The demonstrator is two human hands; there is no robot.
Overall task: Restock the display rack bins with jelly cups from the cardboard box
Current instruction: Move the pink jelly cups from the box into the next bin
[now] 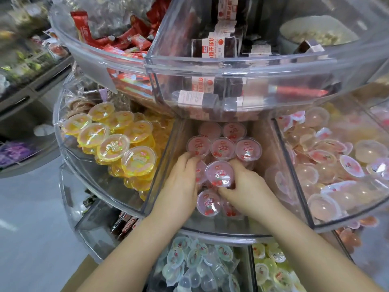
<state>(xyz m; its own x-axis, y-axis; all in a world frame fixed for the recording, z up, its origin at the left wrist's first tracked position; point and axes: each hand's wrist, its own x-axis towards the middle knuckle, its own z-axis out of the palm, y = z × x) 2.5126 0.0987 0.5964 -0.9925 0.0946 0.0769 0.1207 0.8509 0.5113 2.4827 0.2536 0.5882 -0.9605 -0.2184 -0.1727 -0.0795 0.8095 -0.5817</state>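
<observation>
A clear round display rack has a middle-tier bin (162, 165) holding pink jelly cups with cherry lids, several of them standing in rows (223, 148). My right hand (244, 188) grips one pink jelly cup (220, 173) at the front of those rows. My left hand (181, 182) reaches in beside it, fingers curled against another pink cup (201, 171) that is mostly hidden. More pink cups (208, 203) lie below my hands. A corner of the cardboard box (84, 268) shows at the bottom left.
Yellow jelly cups (113, 146) fill the bin on the left, pale peach cups (328, 165) the bin on the right. The upper tier (210, 66) overhangs with red and dark packaged sweets. The lower tier holds bluish (189, 264) and yellow-green cups (271, 268). Grey floor lies on the left.
</observation>
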